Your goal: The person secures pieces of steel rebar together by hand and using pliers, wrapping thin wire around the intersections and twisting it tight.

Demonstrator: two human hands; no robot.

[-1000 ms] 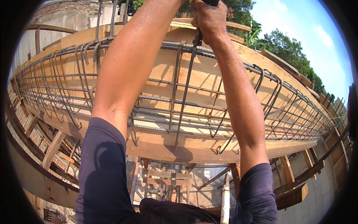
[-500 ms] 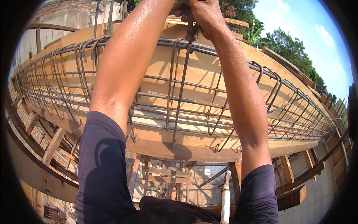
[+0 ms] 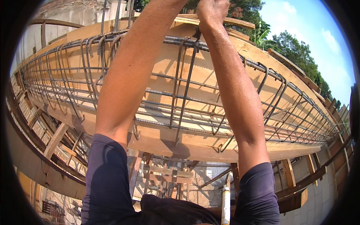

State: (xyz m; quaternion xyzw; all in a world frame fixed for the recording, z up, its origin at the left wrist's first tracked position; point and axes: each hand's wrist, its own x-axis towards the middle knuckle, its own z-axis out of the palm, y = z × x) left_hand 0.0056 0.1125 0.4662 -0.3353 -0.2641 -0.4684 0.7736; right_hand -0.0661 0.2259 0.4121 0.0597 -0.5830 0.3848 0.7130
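Observation:
My right hand (image 3: 212,12) is at the top edge, above the near top bar of a steel rebar cage (image 3: 183,75). Its fingers look curled in, and what they hold is hidden. Just below that wrist, a dark metal piece (image 3: 197,33) touches the bar where a stirrup (image 3: 187,86) hooks over it. My left forearm (image 3: 129,71) reaches up across the cage, and its hand is cut off by the top of the picture. Long ribbed bars and several stirrups make up the cage, which runs from left to right.
Wooden formwork boards (image 3: 157,144) line the cage below and behind. Timber props (image 3: 56,140) and scaffolding stand beneath, with the ground far below. Upright bars (image 3: 117,15) rise at the upper left. A cigarette (image 3: 225,206) juts up at the lower edge.
Both hands have moved up, taking the left one out of the picture. The right forearm has shifted left and now covers more of the dark metal piece. The view has shifted slightly.

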